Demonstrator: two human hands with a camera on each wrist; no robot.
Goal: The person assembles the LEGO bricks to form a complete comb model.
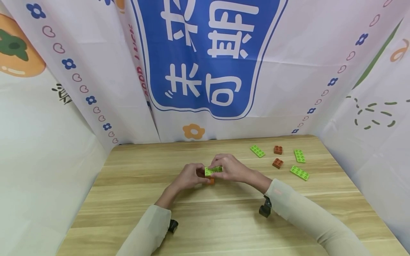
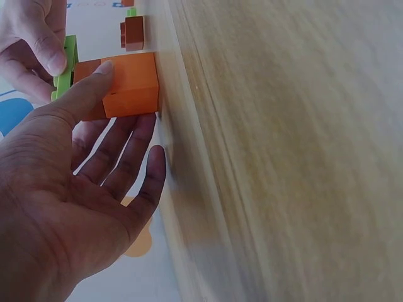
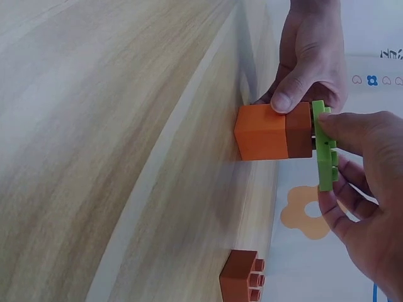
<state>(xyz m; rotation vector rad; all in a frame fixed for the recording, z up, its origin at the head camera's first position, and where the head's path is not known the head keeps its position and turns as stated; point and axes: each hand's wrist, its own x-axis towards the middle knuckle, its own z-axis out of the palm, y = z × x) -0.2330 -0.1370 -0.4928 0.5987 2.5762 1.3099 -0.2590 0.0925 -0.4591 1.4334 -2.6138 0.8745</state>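
On the table (image 1: 224, 227), left fingers (image 2: 132, 154) gripping stacked blocks (image 3: 274, 133), right fingers (image 3: 354, 129) pinching a green brick (image 3: 324, 157) they partly hide

- Your left sleeve (image 1: 145, 229) is pale beige.
- Your right sleeve (image 1: 312, 215) matches, with a faint pinkish patch (image 1: 278, 192) near the cuff (image 1: 273, 187).
- You wear a small black device (image 1: 264, 210) at each wrist.

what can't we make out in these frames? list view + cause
Head: most of the orange block, behind the left hand and green plate.
Left wrist: a brown piece, nearly all cut off by the top edge.
Right wrist: part of a loose brown brick, cut off by the bottom edge.
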